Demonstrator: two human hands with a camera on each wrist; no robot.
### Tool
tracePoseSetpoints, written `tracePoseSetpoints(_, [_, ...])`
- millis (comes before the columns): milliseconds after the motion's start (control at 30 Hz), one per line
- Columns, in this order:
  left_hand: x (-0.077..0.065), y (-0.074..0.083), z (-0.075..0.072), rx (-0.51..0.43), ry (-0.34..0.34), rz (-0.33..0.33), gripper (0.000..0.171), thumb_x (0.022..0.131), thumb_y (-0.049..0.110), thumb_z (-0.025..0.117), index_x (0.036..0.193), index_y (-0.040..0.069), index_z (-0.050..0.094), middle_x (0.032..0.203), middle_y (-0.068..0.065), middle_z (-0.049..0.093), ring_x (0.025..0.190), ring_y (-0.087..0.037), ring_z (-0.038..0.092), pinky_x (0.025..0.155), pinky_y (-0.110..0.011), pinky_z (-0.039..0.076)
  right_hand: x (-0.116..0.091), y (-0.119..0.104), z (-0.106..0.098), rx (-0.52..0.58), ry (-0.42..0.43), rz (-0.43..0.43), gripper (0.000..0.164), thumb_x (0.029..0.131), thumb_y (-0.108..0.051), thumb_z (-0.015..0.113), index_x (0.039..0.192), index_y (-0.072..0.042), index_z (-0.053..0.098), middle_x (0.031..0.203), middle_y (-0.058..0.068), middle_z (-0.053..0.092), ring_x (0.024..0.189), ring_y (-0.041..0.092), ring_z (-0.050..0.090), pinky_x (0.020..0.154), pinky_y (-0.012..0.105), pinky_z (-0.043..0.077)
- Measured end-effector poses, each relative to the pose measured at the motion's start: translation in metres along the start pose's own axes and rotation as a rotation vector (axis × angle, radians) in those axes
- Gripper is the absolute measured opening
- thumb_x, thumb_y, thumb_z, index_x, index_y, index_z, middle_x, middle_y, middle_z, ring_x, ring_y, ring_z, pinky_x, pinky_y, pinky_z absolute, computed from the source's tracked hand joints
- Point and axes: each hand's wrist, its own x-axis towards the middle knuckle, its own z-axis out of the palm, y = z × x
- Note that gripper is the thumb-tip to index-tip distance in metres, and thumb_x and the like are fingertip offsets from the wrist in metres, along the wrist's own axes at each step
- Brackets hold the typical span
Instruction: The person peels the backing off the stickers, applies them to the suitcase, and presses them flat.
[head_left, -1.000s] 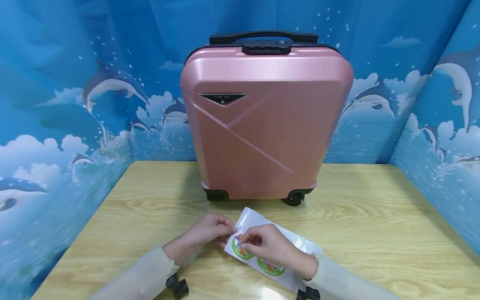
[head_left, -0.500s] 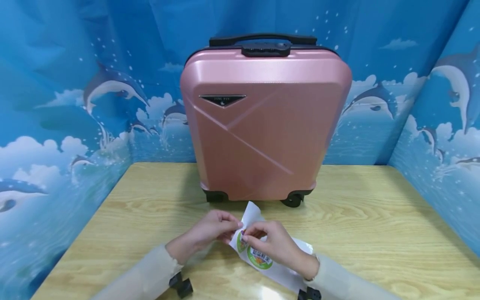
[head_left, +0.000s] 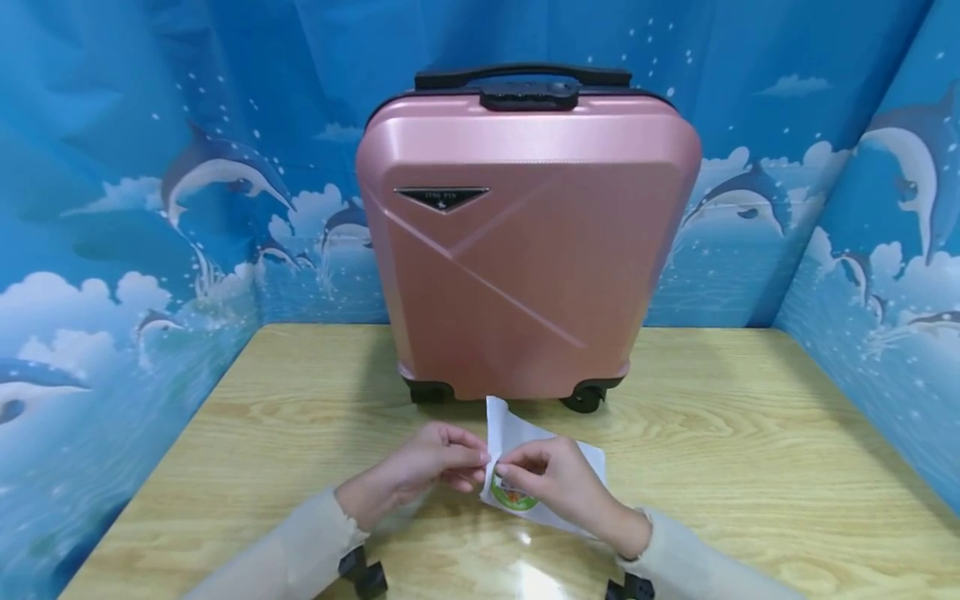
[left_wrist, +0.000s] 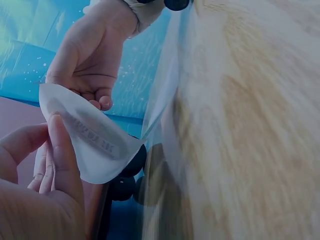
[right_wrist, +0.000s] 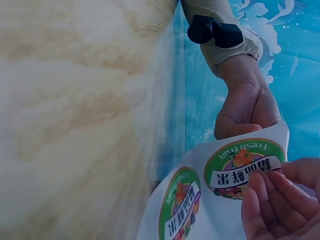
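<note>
1. Head view: your left hand pinches the left end of a white sheet between thumb and fingers.
2. Your right hand pinches with thumb and finger at the edge of a round green sticker on that sheet; whether that edge is lifted, you cannot tell.
3. You have the sheet bent up over the table, in front of the pink suitcase.
4. Right wrist view: a second sticker sits just beside the first.
</note>
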Motion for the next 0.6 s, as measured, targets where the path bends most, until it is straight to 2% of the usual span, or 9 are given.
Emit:
tracePoseSetpoints(233, [-0.001,-0.004,0.007,-0.025,0.023,0.002,0.012,0.084,0.002,0.064,0.093,-0.006,0.065,0.068,0.000,0.066,0.061,-0.006,0.063,0.055,-0.017,0.051,-0.003,0.001,-0.001,0.061,-0.017,0.047,0.020,0.086,-0.022,0.069,0.083,-0.003,0.075,0.073,0.010,0.071,0.062,0.001,0.060,0.056,0.021,0.051])
tracePoseSetpoints(467, [-0.001,-0.010,0.010,-0.037,0.050,0.009,0.008,0.084,0.002,0.064,0.091,-0.003,0.065,0.069,0.000,0.066,0.062,-0.006,0.063,0.056,-0.017,0.051,-0.004,0.002,0.001,0.069,-0.009,0.097,0.020,0.082,-0.024,0.073,0.083,-0.004,0.075,0.076,0.007,0.072,0.068,0.006,0.065,0.063,0.022,0.054])
tracePoseSetpoints(600, [0.000,-0.012,0.011,-0.028,0.062,0.019,0.009,0.084,0.002,0.064,0.091,-0.003,0.064,0.070,0.000,0.066,0.062,-0.007,0.062,0.056,-0.018,0.051,-0.006,0.002,0.002,0.063,0.007,0.100,0.019,0.080,-0.022,0.075,0.083,-0.003,0.074,0.076,0.005,0.072,0.066,0.004,0.064,0.063,0.023,0.054])
